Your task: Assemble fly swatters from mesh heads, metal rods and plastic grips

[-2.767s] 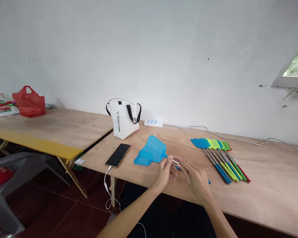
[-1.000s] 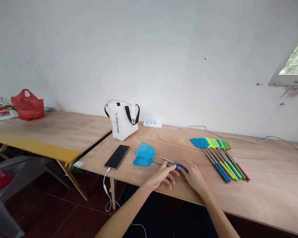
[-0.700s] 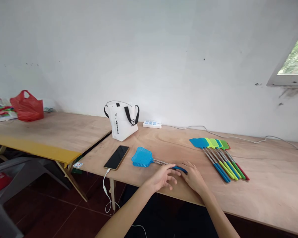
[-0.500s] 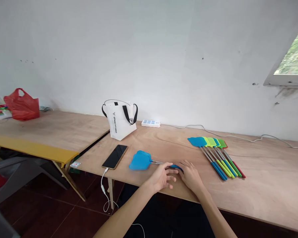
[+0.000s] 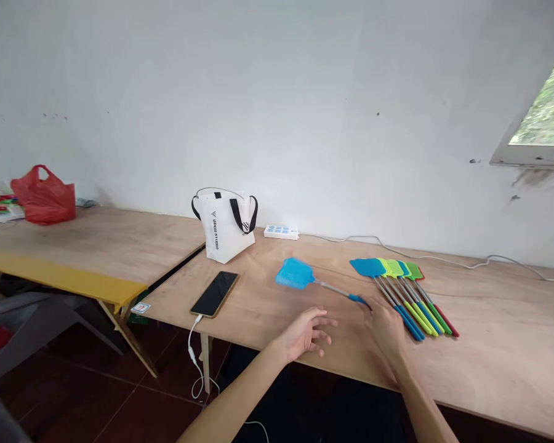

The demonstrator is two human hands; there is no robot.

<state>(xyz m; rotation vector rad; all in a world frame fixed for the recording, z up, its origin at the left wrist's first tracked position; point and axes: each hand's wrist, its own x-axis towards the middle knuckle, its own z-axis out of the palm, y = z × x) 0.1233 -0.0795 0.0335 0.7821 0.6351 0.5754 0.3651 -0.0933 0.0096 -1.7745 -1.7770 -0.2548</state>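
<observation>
My right hand (image 5: pixel 386 326) grips the blue handle of a blue fly swatter (image 5: pixel 296 274), whose mesh head hangs just above the wooden table (image 5: pixel 489 344) with its metal rod extended. The swatter sits to the left of a row of several fly swatters (image 5: pixel 404 286) with blue, green and red handles lying side by side. My left hand (image 5: pixel 306 331) rests near the table's front edge with fingers spread, holding nothing.
A black phone (image 5: pixel 215 293) on a white cable lies left of the hands. Behind it stand a white tote bag (image 5: pixel 225 225) and a white power strip (image 5: pixel 281 232). A second table (image 5: pixel 74 246) at the left carries a red plastic bag (image 5: pixel 44 195).
The two blue swatter heads came together, then my right hand carried the swatters rightward toward the row. My left hand let go and stayed by the front edge.
</observation>
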